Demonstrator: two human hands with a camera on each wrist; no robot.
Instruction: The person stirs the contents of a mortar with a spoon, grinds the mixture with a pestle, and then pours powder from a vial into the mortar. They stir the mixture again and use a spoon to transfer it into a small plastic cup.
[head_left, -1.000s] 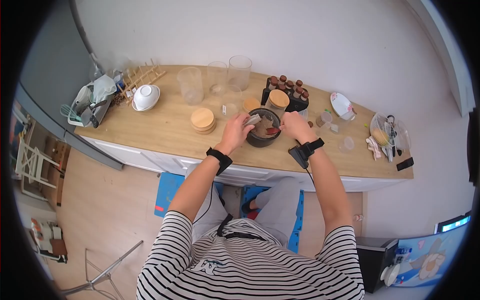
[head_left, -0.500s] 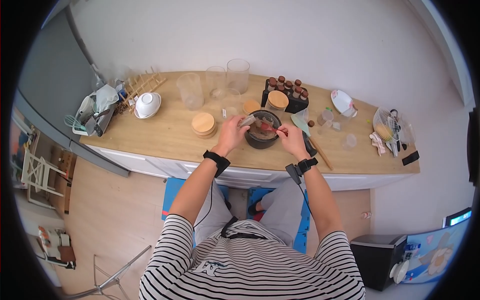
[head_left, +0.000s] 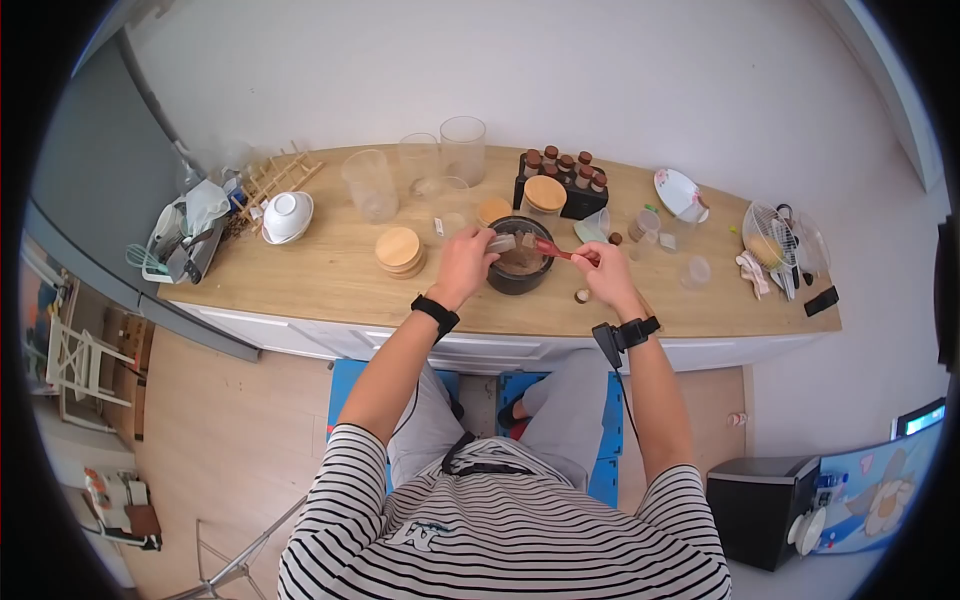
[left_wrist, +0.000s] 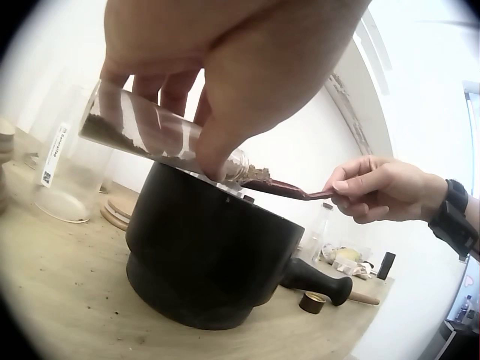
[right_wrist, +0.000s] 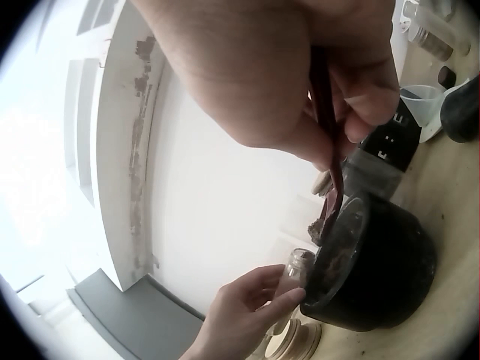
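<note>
Over the black pot (left_wrist: 210,247), my left hand (head_left: 465,269) grips a small clear glass bottle (left_wrist: 139,127) lying nearly on its side, with brown powder along its lower wall. The bottle's mouth points toward the right hand. My right hand (head_left: 604,275) pinches the handle of a dark red spoon (left_wrist: 281,188), whose tip carries brown powder close to the bottle's mouth. In the head view, brown powder lies inside the pot (head_left: 516,284). The pot's black handle (left_wrist: 319,281) sticks out to the right in the left wrist view.
Behind the pot stand a wood-lidded jar (head_left: 545,194) and a black rack (head_left: 580,203) of brown-capped bottles. Clear containers (head_left: 370,188) and a wooden-lidded jar (head_left: 399,250) are to the left. A small cap (left_wrist: 313,302) lies beside the pot handle.
My right hand has shifted right and drawn the spoon up from inside the pot toward the bottle's mouth. My left hand holds the bottle in nearly the same place.
</note>
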